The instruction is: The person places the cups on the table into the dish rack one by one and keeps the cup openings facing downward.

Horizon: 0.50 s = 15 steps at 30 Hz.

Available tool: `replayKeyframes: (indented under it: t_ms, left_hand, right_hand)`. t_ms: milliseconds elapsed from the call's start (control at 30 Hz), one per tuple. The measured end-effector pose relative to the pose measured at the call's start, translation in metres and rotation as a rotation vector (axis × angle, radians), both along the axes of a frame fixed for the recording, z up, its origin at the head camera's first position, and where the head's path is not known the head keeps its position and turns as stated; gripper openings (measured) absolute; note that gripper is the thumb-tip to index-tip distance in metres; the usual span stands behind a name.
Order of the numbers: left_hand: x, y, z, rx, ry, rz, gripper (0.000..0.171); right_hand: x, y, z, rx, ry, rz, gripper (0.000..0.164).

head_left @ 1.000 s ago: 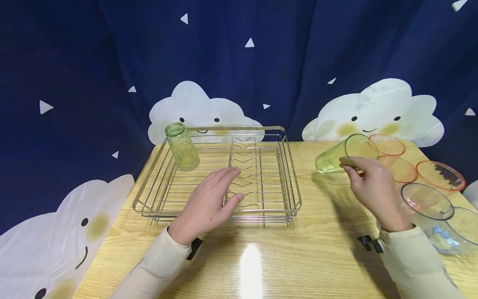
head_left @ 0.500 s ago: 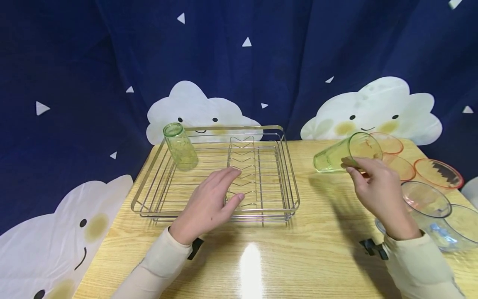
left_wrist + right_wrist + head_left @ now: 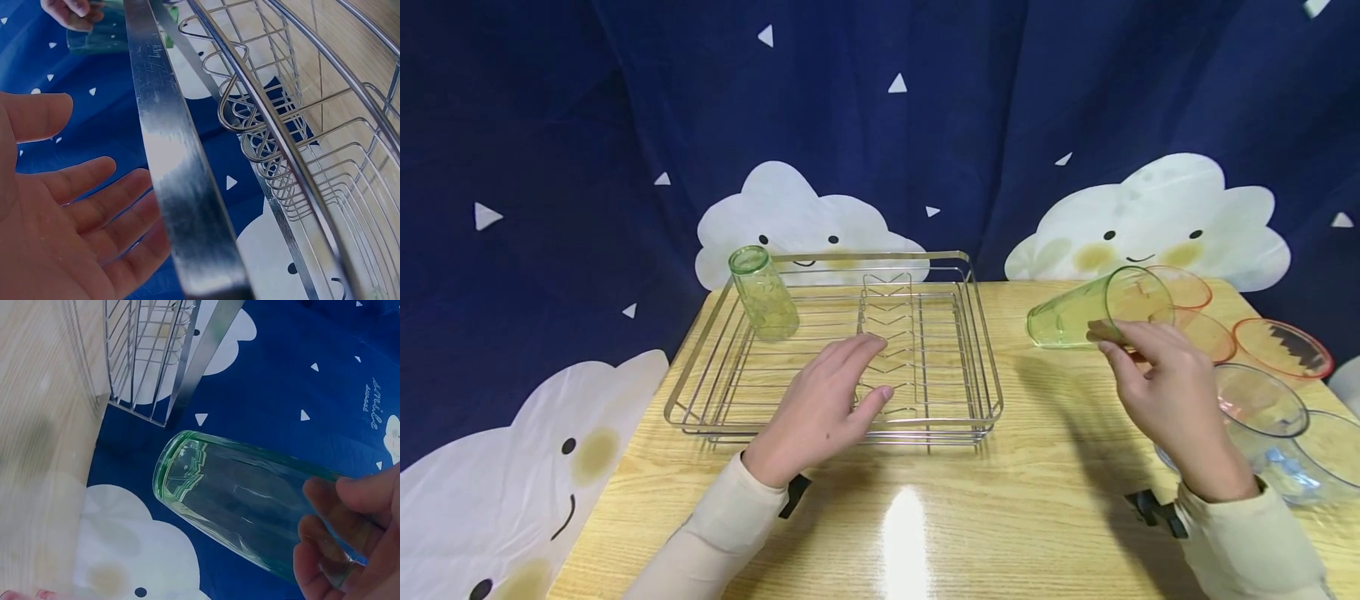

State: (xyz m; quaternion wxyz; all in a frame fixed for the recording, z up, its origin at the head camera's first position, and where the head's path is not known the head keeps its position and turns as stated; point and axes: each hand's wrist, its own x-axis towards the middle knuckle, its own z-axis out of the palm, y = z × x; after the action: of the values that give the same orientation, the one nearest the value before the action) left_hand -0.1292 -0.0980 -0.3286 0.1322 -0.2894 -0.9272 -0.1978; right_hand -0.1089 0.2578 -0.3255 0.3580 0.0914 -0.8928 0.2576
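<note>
A green tinted drinking glass (image 3: 1071,312) is held tilted by my right hand (image 3: 1172,392), its mouth toward the right and its base toward the left. The fingers and thumb pinch it near the rim, and the right wrist view shows the glass (image 3: 231,494) reaching out from the fingertips. My left hand (image 3: 820,400) hovers over the front of the wire dish rack (image 3: 992,392) with fingers spread and nothing in them. In the left wrist view its palm (image 3: 56,237) lies beside the rack's flat metal rim (image 3: 175,156). Another green glass (image 3: 765,300) stands upside down in the rack's back left corner.
On the right of the wooden table (image 3: 1000,517), several red-rimmed glasses (image 3: 1285,346) stand close together. Nearer the front are blue-tinted glasses (image 3: 1262,404), partly behind the right forearm. A dark blue curtain (image 3: 970,125) with clouds hangs behind the table.
My right hand has drawn slightly right and toward me, and the glass in it has tilted a little further toward level. The left hand stays in place over the rack.
</note>
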Motion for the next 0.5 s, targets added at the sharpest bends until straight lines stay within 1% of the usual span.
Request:
replayKeyframes:
  t_ms: [133,500]
  left_hand:
    - [0.000,0.000,0.000,0.001,-0.002,0.001,0.052]
    - [0.000,0.000,-0.001,0.001,0.001,-0.001,0.052]
  right_hand:
    - [0.002,-0.004,0.002,-0.015,0.015,0.017,0.022]
    - [0.005,-0.013,0.004,-0.001,0.066,0.071,0.025]
